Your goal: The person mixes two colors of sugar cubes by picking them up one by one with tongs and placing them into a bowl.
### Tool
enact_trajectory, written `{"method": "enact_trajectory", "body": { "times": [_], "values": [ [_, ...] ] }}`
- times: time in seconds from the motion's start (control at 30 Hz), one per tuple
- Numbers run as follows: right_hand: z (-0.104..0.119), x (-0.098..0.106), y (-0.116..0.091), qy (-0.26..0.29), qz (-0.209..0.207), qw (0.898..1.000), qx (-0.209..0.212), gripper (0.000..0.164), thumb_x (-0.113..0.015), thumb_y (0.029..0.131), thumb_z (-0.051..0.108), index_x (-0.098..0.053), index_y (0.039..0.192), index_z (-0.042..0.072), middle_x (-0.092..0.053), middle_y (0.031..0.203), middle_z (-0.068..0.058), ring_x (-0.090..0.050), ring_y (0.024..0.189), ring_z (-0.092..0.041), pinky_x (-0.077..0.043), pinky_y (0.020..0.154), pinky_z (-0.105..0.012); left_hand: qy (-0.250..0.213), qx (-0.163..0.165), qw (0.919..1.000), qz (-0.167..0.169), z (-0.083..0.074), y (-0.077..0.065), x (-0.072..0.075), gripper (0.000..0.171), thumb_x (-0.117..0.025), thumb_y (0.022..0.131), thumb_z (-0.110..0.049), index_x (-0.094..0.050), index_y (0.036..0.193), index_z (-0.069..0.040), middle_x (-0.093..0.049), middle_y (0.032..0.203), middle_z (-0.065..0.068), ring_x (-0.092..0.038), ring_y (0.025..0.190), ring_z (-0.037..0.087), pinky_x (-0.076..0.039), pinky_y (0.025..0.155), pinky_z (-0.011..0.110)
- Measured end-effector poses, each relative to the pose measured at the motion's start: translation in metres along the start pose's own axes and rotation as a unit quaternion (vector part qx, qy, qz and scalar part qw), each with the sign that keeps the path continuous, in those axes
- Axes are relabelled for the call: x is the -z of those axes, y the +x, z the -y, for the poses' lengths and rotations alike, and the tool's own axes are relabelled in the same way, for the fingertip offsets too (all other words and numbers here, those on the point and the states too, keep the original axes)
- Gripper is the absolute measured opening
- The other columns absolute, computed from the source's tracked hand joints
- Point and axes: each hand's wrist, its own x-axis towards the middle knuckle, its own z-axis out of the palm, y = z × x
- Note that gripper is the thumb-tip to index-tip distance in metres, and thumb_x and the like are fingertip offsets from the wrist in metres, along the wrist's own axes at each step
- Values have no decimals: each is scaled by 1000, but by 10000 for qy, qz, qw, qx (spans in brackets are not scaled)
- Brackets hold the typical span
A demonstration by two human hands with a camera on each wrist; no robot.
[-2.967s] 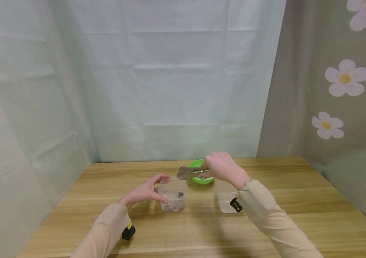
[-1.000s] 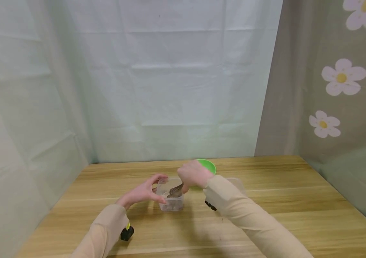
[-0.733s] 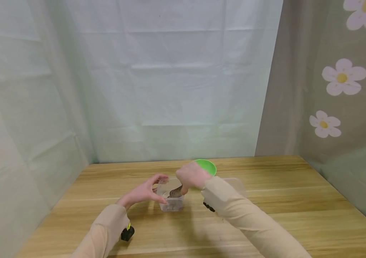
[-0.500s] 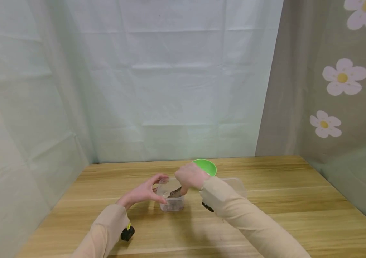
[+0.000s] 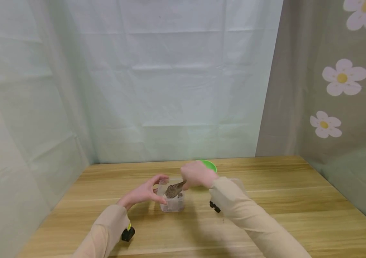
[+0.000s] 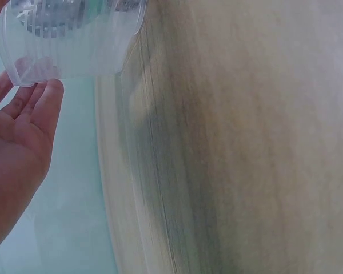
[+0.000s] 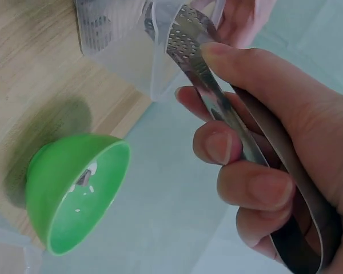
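My left hand [image 5: 144, 192] holds a small clear plastic box [image 5: 173, 206] by its left side, thumb at the front and fingers at the back. Perforated metal tongs [image 5: 174, 190] are gripped in my right hand [image 5: 197, 173], their tips dipping into that box. In the right wrist view the thumb and fingers squeeze the tongs [image 7: 240, 123] from both sides. Small dark pieces show inside the box; whether the tips pinch one cannot be told. Behind my right hand stands a green bowl [image 5: 210, 165]; in the right wrist view this bowl [image 7: 63, 188] holds a grey piece and white specks.
A second clear plastic box [image 5: 238, 184] stands to the right, mostly hidden by my right sleeve. Black wrist cameras [image 5: 127, 234] hang under both forearms. A pale curtain [image 5: 176, 89] rises behind the wooden table [image 5: 286, 200].
My right hand has carried the tongs from above the green bowl leftward and down into the left box. In the last half second they have risen slightly rightward. My left hand stays put.
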Motion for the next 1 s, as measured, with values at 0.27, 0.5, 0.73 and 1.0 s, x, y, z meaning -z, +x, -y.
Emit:
{"method": "enact_trajectory", "body": {
  "times": [0.27,0.5,0.73,1.0],
  "values": [
    [-21,-5,-17,495,-506,9973,211,24,-52,58,42,-47,44,23,-33,47,11,-25,42,-5,-23,34,-19,-36,67,10000,-18,-1,1,-1,69,-64,54,-18,-23,110,-24,-24,110,-1,-20,99,16,-23,74,38],
    [-36,-15,-28,896,-939,9903,495,40,-43,58,52,-35,39,18,-22,37,10,-17,36,-3,-16,32,-16,47,3,10000,-62,0,1,-1,69,-64,54,-18,-24,110,-23,-25,111,0,-20,99,17,-24,73,39],
    [-43,-18,-38,904,-1079,9882,609,37,-37,59,55,-47,46,22,-29,37,14,-21,35,-1,-20,31,-16,22,34,10000,-64,-1,0,-1,69,-64,54,-19,-24,110,-23,-26,109,-6,-20,99,15,-23,74,39],
    [-53,-4,-50,1058,-1228,9867,158,23,-45,62,46,-52,53,26,-33,39,13,-22,35,-1,-18,29,-16,59,-91,9999,-82,2,1,-1,69,-64,54,-18,-24,110,-22,-24,111,2,-20,99,17,-24,73,39]
  ]
}}
